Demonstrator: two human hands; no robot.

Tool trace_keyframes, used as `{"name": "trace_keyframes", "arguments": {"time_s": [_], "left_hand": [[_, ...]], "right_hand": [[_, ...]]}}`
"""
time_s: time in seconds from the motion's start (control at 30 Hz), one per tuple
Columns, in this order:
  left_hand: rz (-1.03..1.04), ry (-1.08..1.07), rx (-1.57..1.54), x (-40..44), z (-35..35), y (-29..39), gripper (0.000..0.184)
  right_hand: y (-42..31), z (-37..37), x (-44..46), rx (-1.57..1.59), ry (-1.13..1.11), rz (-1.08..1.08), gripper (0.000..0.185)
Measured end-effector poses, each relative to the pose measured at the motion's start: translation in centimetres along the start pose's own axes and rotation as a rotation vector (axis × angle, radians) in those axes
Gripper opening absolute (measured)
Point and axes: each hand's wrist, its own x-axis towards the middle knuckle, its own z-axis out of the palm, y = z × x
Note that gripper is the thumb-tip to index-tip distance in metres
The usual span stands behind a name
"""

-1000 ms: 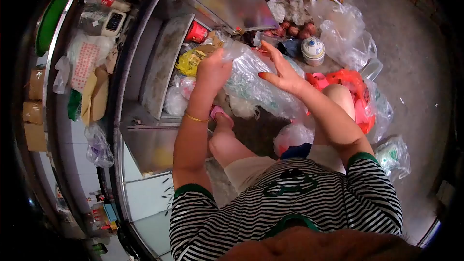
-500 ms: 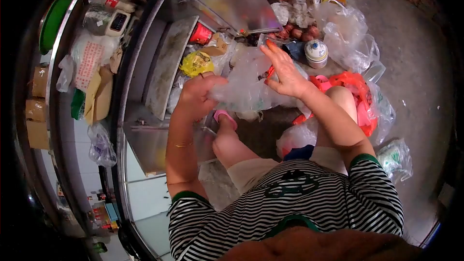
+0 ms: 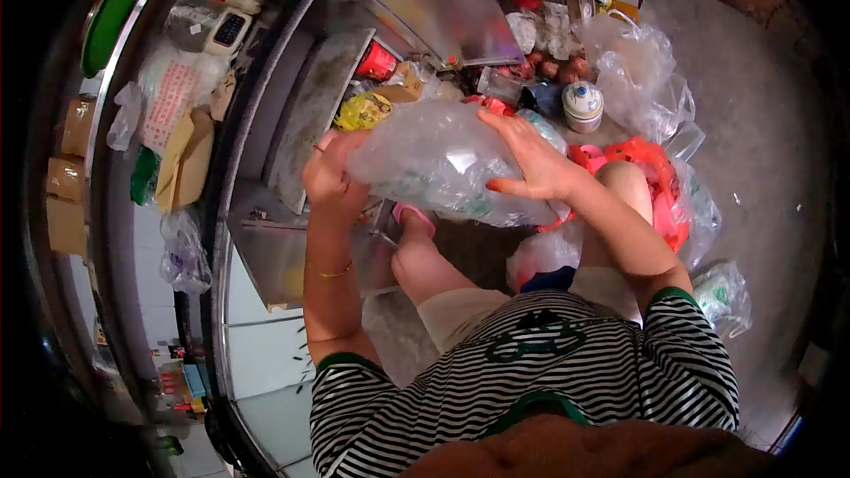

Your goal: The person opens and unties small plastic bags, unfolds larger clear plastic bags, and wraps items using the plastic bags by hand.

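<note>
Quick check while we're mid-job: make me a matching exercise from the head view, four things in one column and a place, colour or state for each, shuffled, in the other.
Things
1. puffed-out clear bag
2. small crumpled bag just beyond the left hand
3. patterned white jar
4. red bag

Places, colours, states
A. standing upright on the floor
B. right beside the right knee
C. between the left hand and the right hand
D. yellow

Right pairs: 1-C, 2-D, 3-A, 4-B
</note>
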Motion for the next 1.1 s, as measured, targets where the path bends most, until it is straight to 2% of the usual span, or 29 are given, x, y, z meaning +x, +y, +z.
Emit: {"name": "trace_keyframes", "arguments": {"time_s": [0.1,0.23,0.33,0.47,0.57,0.63,0.7,0.77,0.87,0.97,1.0,1.03,1.1], "left_hand": [[0.110,0.048,-0.057,-0.7,-0.7,-0.5,0.019],[0.158,0.093,-0.101,-1.7,-1.5,-0.1,0.021],[0.163,0.114,-0.150,-2.5,-1.6,0.0,0.024],[0.137,0.123,-0.213,-1.7,-1.9,2.3,0.024],[0.084,0.214,-0.167,-3.3,-0.7,1.2,0.025],[-0.024,0.209,-0.175,-4.3,-0.6,0.5,0.025],[-0.149,0.264,-0.153,-5.2,-0.2,0.1,0.024],[-0.293,0.373,-0.100,-5.9,0.7,0.2,0.022],[-0.660,0.466,-0.602,-4.0,2.6,2.7,0.017],[-1.029,0.324,-0.968,-4.6,6.3,4.3,0.016],[-1.094,0.246,-1.063,-4.8,7.7,5.3,0.017],[-1.160,0.161,-1.155,-5.1,9.2,6.3,0.018],[-1.245,0.081,-1.353,-7.9,14.0,6.4,0.020]], "right_hand": [[-0.8,0.1,-0.7,-0.273,0.124,-0.039,0.084],[-2.3,-0.7,-0.8,-0.305,0.255,-0.074,0.084],[-2.4,-0.7,-0.9,-0.379,0.255,-0.066,0.081],[-0.9,0.1,-1.0,-0.312,0.230,-0.021,0.049],[0.9,0.3,-1.0,-0.163,0.282,0.017,0.025],[1.3,-0.3,-0.9,-0.028,0.388,0.058,0.014],[-0.1,-2.3,-1.2,0.164,0.397,0.279,0.010],[-1.8,-4.8,-1.4,0.102,0.430,0.305,0.011],[-4.4,-9.9,-2.3,-0.162,0.427,0.208,0.012],[-8.3,-15.5,-3.8,-0.464,0.257,0.285,0.011],[-9.6,-16.5,-4.4,-0.539,0.236,0.357,0.012],[-9.4,-18.1,-5.2,-0.766,0.154,0.284,0.013],[-9.5,-20.4,-6.7,-0.983,0.088,0.291,0.014]]}}
